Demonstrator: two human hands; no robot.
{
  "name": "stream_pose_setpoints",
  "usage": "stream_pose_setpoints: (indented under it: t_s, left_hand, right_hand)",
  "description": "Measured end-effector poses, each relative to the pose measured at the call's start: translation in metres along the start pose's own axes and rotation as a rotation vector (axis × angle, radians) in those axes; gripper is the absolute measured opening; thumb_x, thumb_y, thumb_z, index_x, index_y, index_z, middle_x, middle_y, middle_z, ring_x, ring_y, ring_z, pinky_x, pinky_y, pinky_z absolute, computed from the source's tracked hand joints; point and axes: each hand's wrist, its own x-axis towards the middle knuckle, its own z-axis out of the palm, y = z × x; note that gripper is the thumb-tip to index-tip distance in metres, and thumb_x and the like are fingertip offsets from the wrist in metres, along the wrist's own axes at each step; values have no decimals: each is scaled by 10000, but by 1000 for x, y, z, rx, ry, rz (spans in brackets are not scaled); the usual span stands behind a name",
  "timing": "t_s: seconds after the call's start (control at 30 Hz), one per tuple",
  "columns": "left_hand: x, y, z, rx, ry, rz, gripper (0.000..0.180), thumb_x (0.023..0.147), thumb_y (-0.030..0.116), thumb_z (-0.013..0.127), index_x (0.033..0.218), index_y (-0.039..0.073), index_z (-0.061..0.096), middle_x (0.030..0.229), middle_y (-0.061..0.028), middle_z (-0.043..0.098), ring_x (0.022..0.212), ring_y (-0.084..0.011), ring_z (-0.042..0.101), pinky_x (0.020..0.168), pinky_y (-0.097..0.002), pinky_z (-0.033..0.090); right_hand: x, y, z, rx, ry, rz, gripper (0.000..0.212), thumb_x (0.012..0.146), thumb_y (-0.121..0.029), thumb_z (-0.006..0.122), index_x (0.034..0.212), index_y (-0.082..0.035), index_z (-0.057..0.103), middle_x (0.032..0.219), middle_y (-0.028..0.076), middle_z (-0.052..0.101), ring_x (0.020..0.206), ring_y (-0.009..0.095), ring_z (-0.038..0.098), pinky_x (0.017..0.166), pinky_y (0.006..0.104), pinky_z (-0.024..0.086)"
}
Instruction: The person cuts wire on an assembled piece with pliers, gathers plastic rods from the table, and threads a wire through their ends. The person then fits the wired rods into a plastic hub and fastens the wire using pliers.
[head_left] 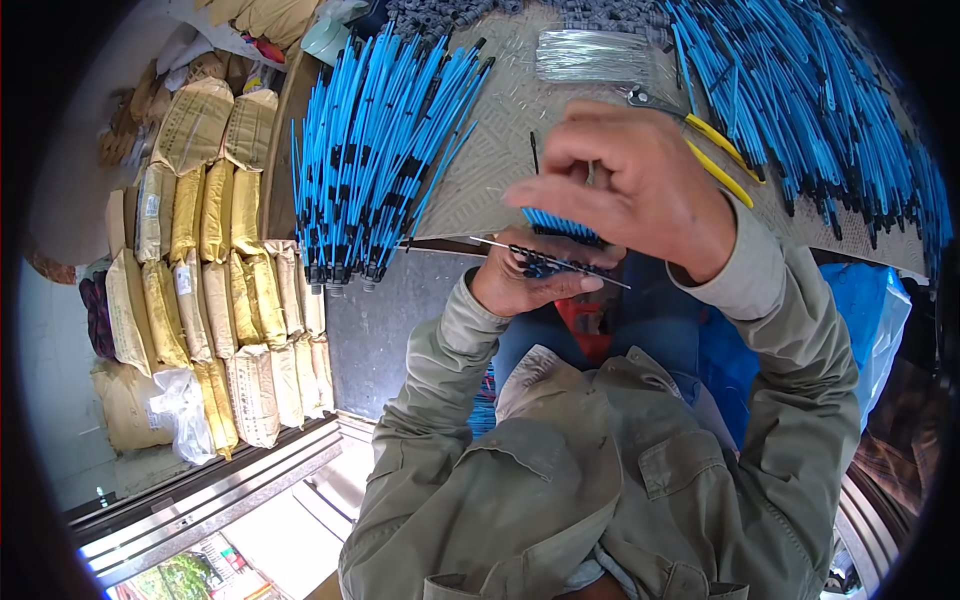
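My left hand [530,272], low over my lap at the table's front edge, is closed around a small bundle of blue and black ribs [563,223], which look like umbrella ribs. A thin pale metal rod [605,280] sticks out across its fingers. Just above it hovers my right hand [635,190], slightly blurred, with the fingers bent and the thumb apart from them. Nothing shows clearly between its fingertips. Part of the rib bundle is hidden behind the right hand. Beyond the right hand lie yellow-handled pliers or cutters [722,165].
A fanned pile of blue ribs with black joints [370,160] lies at left on the table [490,130]; a larger pile [800,100] fills the right. Metal wires [592,58] and dark small parts [450,15] lie at the back. Wrapped packages [215,210] are stacked far left.
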Motion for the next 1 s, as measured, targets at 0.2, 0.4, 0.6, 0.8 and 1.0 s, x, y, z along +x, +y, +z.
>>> stream_pose_setpoints:
  t_s: [0.2,0.4,0.6,0.8,1.0]
  left_hand:
    - [-2,-3,0,-85,45,-79,246,767,-17,673,1010,-33,646,1029,-132,650,995,-196,601,899,-321,462]
    - [0,-6,2,-140,69,-38,250,771,-30,664,1020,-37,640,1036,-134,647,974,-194,610,884,-313,472]
    - [1,2,-1,-70,23,-74,270,762,-34,631,1030,-72,620,1030,-199,634,1035,-280,590,924,-379,444]
    - [2,-4,-6,-96,-26,-37,255,762,-25,629,1014,-66,631,1028,-200,634,1051,-284,582,926,-382,441]
    - [-7,-16,-10,140,-235,138,359,808,16,575,1157,-61,544,1158,-226,564,1128,-322,528,943,-399,437]
  right_hand:
    - [-29,-11,-34,38,-103,146,94,781,-84,668,763,-18,604,656,27,515,494,80,447,461,254,332]
    - [-59,8,-30,132,-49,214,197,800,-35,615,995,-5,621,900,102,615,749,159,601,644,255,455]
    - [-86,58,-1,-377,-164,147,568,775,-84,611,1304,-36,407,1306,140,445,1198,272,442,990,357,359]
    - [-54,81,25,-228,-427,-76,611,858,-290,521,1391,-112,281,1431,86,302,1326,240,280,1094,388,225]
    - [-45,78,32,-418,-519,-172,569,861,-354,509,1361,-135,347,1417,49,336,1325,216,284,1092,389,232]
